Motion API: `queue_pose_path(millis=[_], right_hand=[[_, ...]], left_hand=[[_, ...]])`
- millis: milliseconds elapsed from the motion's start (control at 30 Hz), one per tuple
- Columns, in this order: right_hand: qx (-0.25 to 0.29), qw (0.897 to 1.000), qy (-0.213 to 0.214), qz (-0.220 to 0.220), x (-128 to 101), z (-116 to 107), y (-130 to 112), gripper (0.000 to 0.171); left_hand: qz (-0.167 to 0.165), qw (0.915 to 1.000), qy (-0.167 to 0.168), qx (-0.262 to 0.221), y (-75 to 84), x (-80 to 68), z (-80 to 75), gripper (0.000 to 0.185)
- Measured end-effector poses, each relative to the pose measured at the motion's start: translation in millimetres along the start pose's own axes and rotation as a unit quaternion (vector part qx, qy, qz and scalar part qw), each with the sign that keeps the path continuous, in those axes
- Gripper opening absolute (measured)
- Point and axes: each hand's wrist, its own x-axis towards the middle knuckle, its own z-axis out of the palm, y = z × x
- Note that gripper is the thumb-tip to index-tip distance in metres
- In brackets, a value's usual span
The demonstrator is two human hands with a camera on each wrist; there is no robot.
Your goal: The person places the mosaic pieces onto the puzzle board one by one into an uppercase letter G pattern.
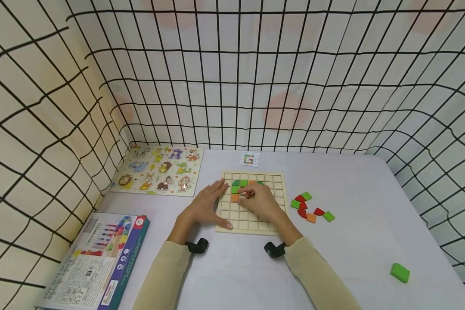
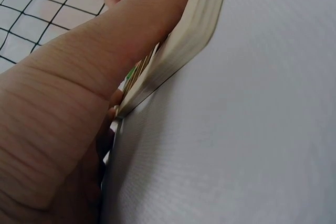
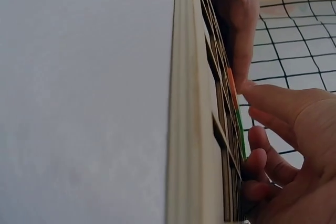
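Hands (image 1: 205, 206) at a gridded board (image 1: 243, 218)

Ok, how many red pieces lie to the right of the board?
4: top red piece, middle red piece and bottom red piece clustered nearer the board, plus a fourth red piece farther right.

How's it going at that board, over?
Left hand on board, left side. Right hand at orange tile, covering some cells. Loose tiles right of board.

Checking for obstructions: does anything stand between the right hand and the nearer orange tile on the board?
Nothing visible does: the right hand is right beside the orange tile. The left hand lies aside, along the board.
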Motion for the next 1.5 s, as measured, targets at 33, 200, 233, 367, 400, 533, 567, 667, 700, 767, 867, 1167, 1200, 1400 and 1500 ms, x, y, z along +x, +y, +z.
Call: queue_pose_path(millis=[33,200,233,367,400,533,567,667,700,767,867,1167,1200,1400,1500], right_hand=[[0.009,1.0,0.0,0.0,-1.0,-1.5,1.4,0.026],[0.03,0.999,0.011,0.001,-7.5,-10.2,9.3,0.024],[0.028,0.999,0.016,-0.001,-8.5,-12.1,11.9,0.023],[0.021,0.999,0.035,-0.01,-13.3,-22.7,23.0,0.024],[0.022,0.999,0.038,-0.011,-14.9,-26.3,25.0,0.025],[0.02,0.999,0.047,-0.011,-22.4,-43.3,33.4,0.027],[0.018,0.999,0.05,-0.007,-24.2,-47.7,35.7,0.026],[0.009,0.998,0.061,0.009,-29.7,-60.9,42.4,0.026],[0.004,0.998,0.065,0.012,-31.2,-65.0,45.8,0.026],[-0.006,0.997,0.07,0.021,-34.8,-72.9,52.1,0.026],[-0.025,0.997,0.075,0.026,-39.9,-84.3,64.4,0.026],[-0.041,0.997,0.056,0.043,-55.9,-117.1,96.5,0.03],[-0.041,0.997,0.053,0.046,-57.7,-120.3,99.2,0.031],[-0.083,0.994,0.046,0.053,-65.6,-134.0,113.0,0.035],[-0.092,0.992,0.049,0.065,-68.1,-138.0,119.1,0.037]], left_hand=[[0.002,1.0,0.001,0.0,-0.1,0.5,0.5,0.139],[-0.003,1.0,-0.004,0.003,1.7,0.6,0.3,0.141],[-0.005,1.0,-0.005,0.002,2.3,0.4,0.0,0.14],[-0.009,0.9999,-0.004,-0.003,4.0,-0.2,-0.9,0.14],[-0.01,0.9999,-0.005,-0.003,4.2,-0.4,-1.0,0.14],[-0.008,0.9999,-0.006,-0.002,3.4,-0.1,0.3,0.14],[-0.008,1.0,-0.005,-0.003,3.1,0.0,0.6,0.14],[-0.005,1.0,-0.003,-0.006,2.4,0.1,1.3,0.14],[-0.005,1.0,-0.002,-0.007,2.3,0.2,1.4,0.14],[-0.006,1.0,-0.002,-0.006,2.1,0.3,1.8,0.14],[-0.009,0.9999,-0.004,-0.003,1.7,0.6,2.2,0.141],[-0.005,1.0,-0.001,0.002,0.2,1.3,2.5,0.141],[-0.005,1.0,-0.002,0.001,0.3,1.3,2.5,0.141],[-0.002,1.0,-0.001,0.004,0.6,0.9,2.8,0.14],[0.0,1.0,0.0,0.005,0.5,1.1,2.9,0.14]])
